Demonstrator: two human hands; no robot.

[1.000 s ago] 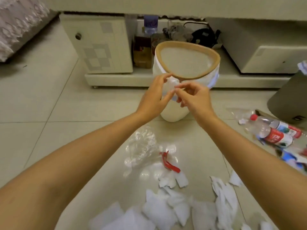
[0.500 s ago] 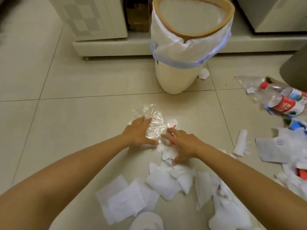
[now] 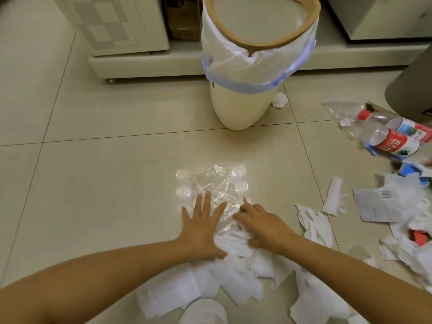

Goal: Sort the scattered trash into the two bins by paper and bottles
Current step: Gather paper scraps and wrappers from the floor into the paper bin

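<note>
A cream bin (image 3: 238,108) lined with a white bag stands ahead on the tiled floor. A second, grey bin (image 3: 411,90) shows at the right edge. Torn white paper (image 3: 233,272) lies in a heap just in front of me. A crumpled clear plastic sheet (image 3: 217,183) lies beyond it. My left hand (image 3: 201,225) rests flat with fingers spread on the plastic and the paper's edge. My right hand (image 3: 261,223) curls its fingers over the paper heap; whether it grips any I cannot tell. Plastic bottles (image 3: 392,139) with red labels lie at the right.
More torn paper (image 3: 315,220) and a printed slip (image 3: 374,204) are scattered at the right. A crumpled tissue (image 3: 279,100) lies beside the cream bin. A low white cabinet (image 3: 112,22) and its plinth run along the back. A white shoe tip (image 3: 203,312) shows at the bottom.
Both hands dropped from the cream bin's rim to the floor, then drew back from the plastic sheet onto the paper heap. My view tilted downward and closer.
</note>
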